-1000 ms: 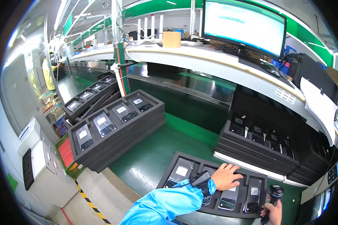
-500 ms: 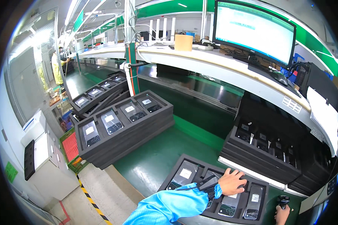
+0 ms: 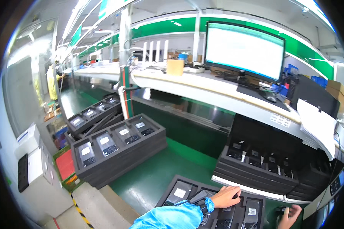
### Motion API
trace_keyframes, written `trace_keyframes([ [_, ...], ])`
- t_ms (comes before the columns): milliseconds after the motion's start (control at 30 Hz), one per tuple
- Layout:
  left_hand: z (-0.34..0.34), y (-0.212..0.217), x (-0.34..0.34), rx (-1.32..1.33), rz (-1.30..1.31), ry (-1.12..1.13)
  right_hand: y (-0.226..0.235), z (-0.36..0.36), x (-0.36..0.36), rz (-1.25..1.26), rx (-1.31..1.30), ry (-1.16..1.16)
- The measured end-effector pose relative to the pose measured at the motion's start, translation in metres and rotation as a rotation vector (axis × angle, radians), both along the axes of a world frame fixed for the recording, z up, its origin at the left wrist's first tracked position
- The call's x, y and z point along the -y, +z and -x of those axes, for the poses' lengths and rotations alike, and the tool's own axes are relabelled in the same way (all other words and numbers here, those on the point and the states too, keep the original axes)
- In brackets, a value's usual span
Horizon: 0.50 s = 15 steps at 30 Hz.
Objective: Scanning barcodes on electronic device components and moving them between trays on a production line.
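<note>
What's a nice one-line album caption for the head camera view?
Left hand over a black tray of phones, right hand beside a dark device, at a green bench.

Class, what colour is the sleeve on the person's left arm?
The sleeve is light blue; head view.

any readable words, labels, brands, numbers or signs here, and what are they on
Nothing I can quote.
Label sheet on the shelf edge: rows of print, blurred.
White labels on the phones: too small.
Monitor: screen washed out, unreadable.
Hanging papers at right: no legible print.
</note>
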<state>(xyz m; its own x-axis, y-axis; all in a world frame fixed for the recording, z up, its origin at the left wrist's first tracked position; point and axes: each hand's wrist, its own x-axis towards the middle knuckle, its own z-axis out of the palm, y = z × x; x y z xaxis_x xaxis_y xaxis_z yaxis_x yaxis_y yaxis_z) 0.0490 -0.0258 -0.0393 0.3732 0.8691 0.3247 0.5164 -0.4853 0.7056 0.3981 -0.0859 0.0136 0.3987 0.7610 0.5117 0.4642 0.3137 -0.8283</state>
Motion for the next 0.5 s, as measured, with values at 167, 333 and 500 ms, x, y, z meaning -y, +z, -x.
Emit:
trace_keyframes([
  [167, 0.004, -0.005, -0.004, 0.026, 0.003, -0.021, 0.066, 0.090, 0.034, -0.216, -0.289, 0.814],
  [333, 0.009, -0.004, -0.006, 0.164, -0.044, -0.059, 0.130, 0.187, 0.100, -0.614, -0.533, 1.289],
  [500, 0.007, -0.003, -0.008, 0.132, -0.072, -0.062, 0.146, 0.210, 0.115, -0.640, -0.784, 1.388],
])
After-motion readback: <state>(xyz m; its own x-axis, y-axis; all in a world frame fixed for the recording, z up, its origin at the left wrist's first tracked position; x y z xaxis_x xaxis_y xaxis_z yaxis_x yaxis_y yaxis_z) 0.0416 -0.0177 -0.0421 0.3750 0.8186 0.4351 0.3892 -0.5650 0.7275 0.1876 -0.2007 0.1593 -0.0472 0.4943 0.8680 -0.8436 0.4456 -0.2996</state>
